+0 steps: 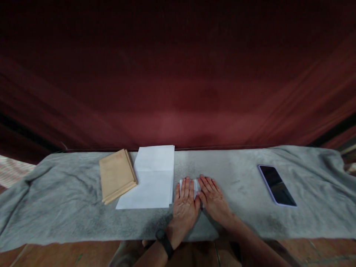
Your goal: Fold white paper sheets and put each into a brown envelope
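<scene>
A small piece of folded white paper (196,187) lies on the grey cloth, mostly covered by both hands. My left hand (185,205) rests flat on its left part, fingers stretched forward, with a dark watch (164,241) on the wrist. On the paper's right side lies my right hand (213,198), palm down with the fingers extended. The two thumbs nearly meet over the near part of the paper. Just left of my hands is a stack of larger white sheets (155,178) with a crease across the top one.
Several brown envelopes (116,174) are stacked at the left, overlapping the white sheets. A phone in a purple case (277,185) lies at the right. The grey cloth (236,218) covers the narrow surface. A dark red wall (178,92) rises behind it.
</scene>
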The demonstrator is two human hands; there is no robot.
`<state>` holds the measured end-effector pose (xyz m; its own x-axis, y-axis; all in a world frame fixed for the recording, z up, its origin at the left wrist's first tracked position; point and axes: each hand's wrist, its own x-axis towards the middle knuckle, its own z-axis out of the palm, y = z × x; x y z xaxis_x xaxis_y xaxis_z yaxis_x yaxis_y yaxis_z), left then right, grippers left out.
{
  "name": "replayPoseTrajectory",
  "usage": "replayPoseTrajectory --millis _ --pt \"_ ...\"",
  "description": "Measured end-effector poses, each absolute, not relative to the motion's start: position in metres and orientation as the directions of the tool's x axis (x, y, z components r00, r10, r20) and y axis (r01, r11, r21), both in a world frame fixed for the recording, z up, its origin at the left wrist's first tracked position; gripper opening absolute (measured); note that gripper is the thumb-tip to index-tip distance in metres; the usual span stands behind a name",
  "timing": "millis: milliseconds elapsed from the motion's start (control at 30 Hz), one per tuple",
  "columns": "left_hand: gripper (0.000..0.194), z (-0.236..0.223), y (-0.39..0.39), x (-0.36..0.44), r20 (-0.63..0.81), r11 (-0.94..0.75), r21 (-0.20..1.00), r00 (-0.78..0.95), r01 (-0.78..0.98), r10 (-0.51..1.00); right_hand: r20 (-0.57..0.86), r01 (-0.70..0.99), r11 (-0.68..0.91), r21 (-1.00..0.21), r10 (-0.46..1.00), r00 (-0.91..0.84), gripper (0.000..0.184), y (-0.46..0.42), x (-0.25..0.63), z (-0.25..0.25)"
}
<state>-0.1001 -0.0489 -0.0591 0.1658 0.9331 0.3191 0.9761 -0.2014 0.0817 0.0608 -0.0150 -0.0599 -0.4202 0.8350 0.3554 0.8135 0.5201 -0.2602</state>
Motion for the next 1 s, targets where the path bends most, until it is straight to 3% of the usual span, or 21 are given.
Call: replayPoseTrajectory --millis 300,567,867,1000 --pt "0.073 -0.061 -0.050 -0.097 0.344 -0.198 0.103 0.152 0.975 0.927 0.295 0.827 0.441 -0.347 0.889 -0.350 0.035 0.021 0.079 -0.046" --pt "0.074 -0.066 -0.050 -0.095 0.385 -0.176 0.115 0.120 0.978 0.915 0.249 0.863 0.356 -0.358 0.927 -0.280 0.020 0.035 0.066 -0.044" --pt "0.070 -0.067 -0.051 -0.092 0.374 -0.137 0.126 0.081 0.982 0.924 0.321 0.867 0.336 -0.368 0.921 -0.220 0.020 0.033 0.057 -0.043" --pt "0.070 -0.068 -0.050 -0.096 0.327 -0.159 0.129 0.109 0.979 0.939 0.394 0.780 0.471 -0.412 0.864 -0.314 0.033 0.006 0.044 -0.047"
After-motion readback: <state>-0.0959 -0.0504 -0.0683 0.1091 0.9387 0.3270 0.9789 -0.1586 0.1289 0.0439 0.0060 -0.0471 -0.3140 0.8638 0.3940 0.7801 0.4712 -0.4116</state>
